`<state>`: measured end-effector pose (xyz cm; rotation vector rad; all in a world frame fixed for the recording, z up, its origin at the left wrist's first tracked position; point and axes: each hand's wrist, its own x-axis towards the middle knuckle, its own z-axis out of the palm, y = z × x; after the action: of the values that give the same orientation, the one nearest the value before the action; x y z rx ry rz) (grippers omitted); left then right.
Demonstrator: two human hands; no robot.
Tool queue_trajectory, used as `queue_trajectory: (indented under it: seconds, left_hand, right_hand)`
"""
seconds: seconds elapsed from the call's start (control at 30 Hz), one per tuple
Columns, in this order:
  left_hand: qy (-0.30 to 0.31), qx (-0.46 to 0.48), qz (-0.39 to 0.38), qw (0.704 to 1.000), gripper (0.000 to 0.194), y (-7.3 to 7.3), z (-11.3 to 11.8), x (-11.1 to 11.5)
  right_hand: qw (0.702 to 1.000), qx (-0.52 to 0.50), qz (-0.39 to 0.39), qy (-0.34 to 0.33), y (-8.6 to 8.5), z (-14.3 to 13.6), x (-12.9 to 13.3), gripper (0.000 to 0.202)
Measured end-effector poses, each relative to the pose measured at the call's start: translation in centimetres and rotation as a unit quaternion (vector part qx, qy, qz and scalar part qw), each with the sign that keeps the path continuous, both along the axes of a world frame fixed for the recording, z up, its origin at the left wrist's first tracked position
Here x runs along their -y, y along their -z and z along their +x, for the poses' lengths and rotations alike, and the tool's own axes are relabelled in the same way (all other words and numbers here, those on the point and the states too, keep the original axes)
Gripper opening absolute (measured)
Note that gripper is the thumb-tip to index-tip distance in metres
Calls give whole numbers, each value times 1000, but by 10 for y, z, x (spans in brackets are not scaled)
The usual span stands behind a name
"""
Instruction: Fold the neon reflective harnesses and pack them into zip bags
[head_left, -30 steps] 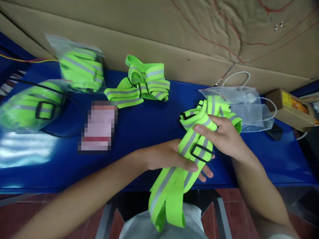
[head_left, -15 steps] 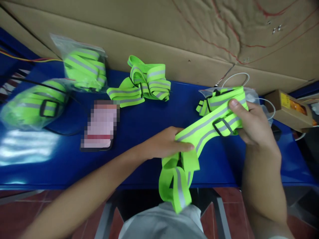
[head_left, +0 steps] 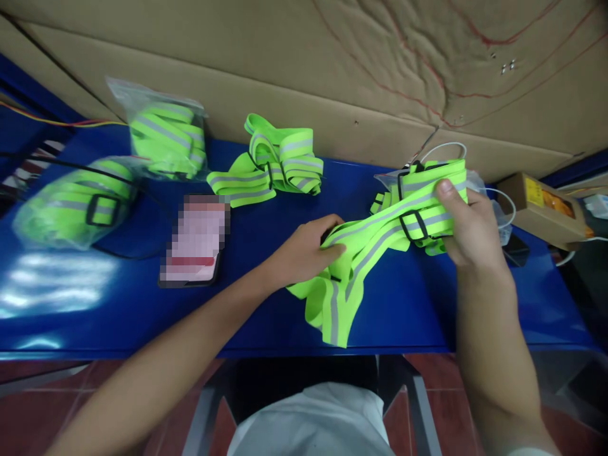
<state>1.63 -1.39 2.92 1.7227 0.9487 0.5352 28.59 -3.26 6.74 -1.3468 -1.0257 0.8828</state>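
Note:
A neon-green reflective strap [head_left: 380,244] with grey stripes and black buckles stretches between my two hands. My right hand [head_left: 470,221] grips its folded end, thumb on top, close to a black slide buckle [head_left: 414,226]. Closed on the strap's other part, my left hand [head_left: 308,250] has loose loops hanging below it near the table's front edge. Behind the right-hand bundle, more green strap with a small buckle and a clear plastic bag [head_left: 382,180] partly show. A loosely folded green strap [head_left: 297,158] lies at the back of the table, apart from both hands.
Two clear bags of folded green straps, one at the back [head_left: 168,136] and one nearer [head_left: 71,206], lie at left. A phone [head_left: 194,240] rests on the blue table [head_left: 256,266]. A small cardboard box [head_left: 546,209] stands at right; a cardboard panel [head_left: 266,76] rises behind.
My left hand has moved up a little with the strap. The hanging loops have risen from over my lap to the table's edge, and the strap between my hands has bunched.

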Motion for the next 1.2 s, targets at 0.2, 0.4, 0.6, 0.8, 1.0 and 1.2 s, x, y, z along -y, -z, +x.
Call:
queue_trajectory:
  seconds: [0.2,0.4,0.6,0.8,1.0,1.2]
  left_hand:
    - [-80,37,-50,995,31,9,4,-1]
    - [-63,208,-367,904,47,7,4,-2]
    - [-14,271,-370,888,83,-4,-2,-4]
    - [-78,101,-178,976,65,9,8,-3]
    - [-66,56,-148,985,41,7,7,-1]
    - [-39,68,-161,984,39,0,2,-1]
  right_hand:
    - [1000,16,10,24,5,-1,0,35]
    - [998,-54,-26,18,7,-1,2,39]
    - [992,-128,-3,19,3,9,-1,38]
    - [990,-143,-10,5,1,13,-2,37]
    - [992,-123,14,-11,1,16,-2,39]
    - [993,-107,45,9,1,18,-4,29]
